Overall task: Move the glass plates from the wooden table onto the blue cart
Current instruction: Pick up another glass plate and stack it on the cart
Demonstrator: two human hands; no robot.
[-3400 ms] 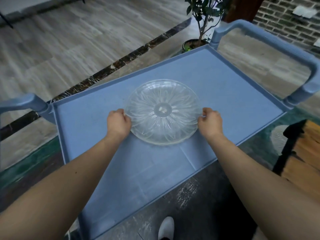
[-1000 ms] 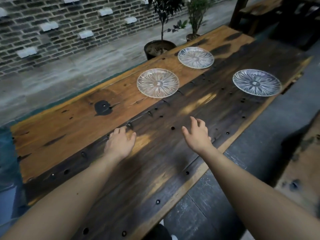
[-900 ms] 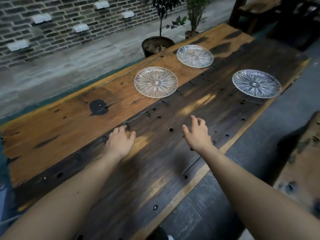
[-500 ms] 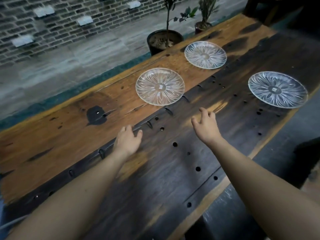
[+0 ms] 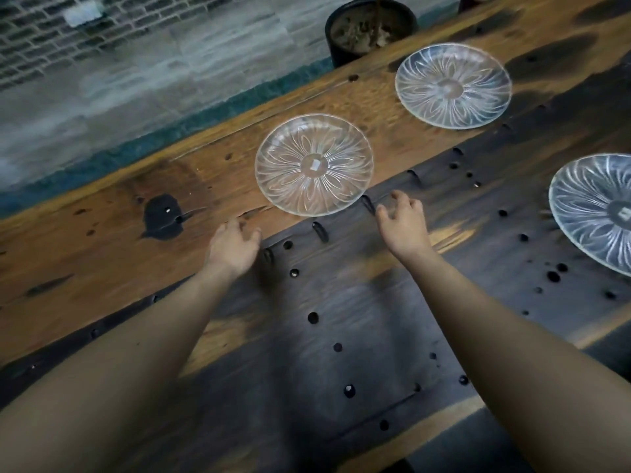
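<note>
Three clear patterned glass plates lie flat on the wooden table. The nearest plate sits just beyond my hands. A second plate lies further back to the right, and a third plate is cut off by the right edge. My left hand hovers open a short way below and left of the nearest plate's rim. My right hand is open too, just below and right of that rim. Neither hand touches the plate. The blue cart is out of view.
A black plant pot stands on the floor behind the table's far edge. Beyond it are a grey stone floor and a brick wall. The dark near half of the table has several round holes.
Since setting a plate on the blue cart, I have turned to the wooden table. Over the last second both open hands have reached forward, closing in on the nearest plate.
</note>
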